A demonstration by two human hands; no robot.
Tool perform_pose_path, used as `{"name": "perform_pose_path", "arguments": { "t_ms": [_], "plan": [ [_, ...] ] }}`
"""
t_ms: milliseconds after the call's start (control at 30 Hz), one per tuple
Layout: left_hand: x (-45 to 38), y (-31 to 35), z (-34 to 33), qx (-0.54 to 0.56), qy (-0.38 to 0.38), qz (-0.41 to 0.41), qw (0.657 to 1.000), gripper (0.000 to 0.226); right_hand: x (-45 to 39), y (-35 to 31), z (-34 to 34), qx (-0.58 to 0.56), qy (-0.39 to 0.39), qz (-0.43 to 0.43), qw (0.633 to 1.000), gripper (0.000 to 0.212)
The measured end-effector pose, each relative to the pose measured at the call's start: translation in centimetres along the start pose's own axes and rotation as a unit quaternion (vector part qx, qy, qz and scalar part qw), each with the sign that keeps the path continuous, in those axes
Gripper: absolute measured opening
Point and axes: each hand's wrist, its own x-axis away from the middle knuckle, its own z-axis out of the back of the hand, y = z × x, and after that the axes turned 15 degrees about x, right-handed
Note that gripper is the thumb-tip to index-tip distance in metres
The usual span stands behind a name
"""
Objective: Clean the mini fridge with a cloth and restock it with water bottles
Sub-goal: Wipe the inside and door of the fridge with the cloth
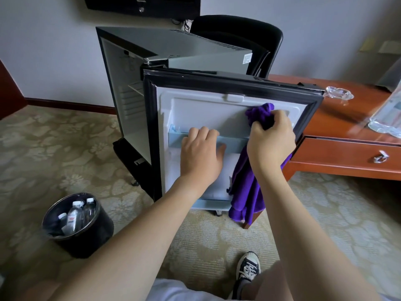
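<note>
The black mini fridge (pixel 130 88) stands on the carpet with its door (pixel 208 109) swung open toward me, white inner liner facing me. My right hand (pixel 271 140) grips a purple cloth (pixel 247 190) and holds its bunched top against the upper right of the door liner; the rest of the cloth hangs down. My left hand (pixel 201 153) holds the rail of the door shelf (pixel 234 142), fingers curled over its edge. Several water bottles (pixel 74 216) stand in a black bin (pixel 86 233) at the lower left. The fridge's cavity looks bare.
A wooden desk (pixel 347 131) with a drawer stands right behind the open door, with a glass ashtray (pixel 338 95) and a clear plastic item on top. A black chair (pixel 238 38) sits behind the fridge. My shoe (pixel 248 268) is on the patterned carpet.
</note>
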Motion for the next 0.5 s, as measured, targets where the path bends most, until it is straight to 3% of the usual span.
{"name": "perform_pose_path", "arguments": {
  "t_ms": [167,333,500],
  "plan": [
    [0.1,0.0,0.3,0.044,-0.031,0.011,0.998,0.028,1.3,-2.3,-1.4,-0.001,-0.043,0.079,0.996,0.008],
    [0.4,-0.8,1.2,0.096,-0.035,-0.058,0.993,0.020,2.3,-4.0,-2.6,0.013,-0.037,0.157,0.987,0.016],
    [1.0,-1.9,0.2,0.017,-0.055,-0.043,0.997,0.040,2.8,-6.4,-2.6,0.031,-0.096,0.212,0.972,0.021]
  ]
}}
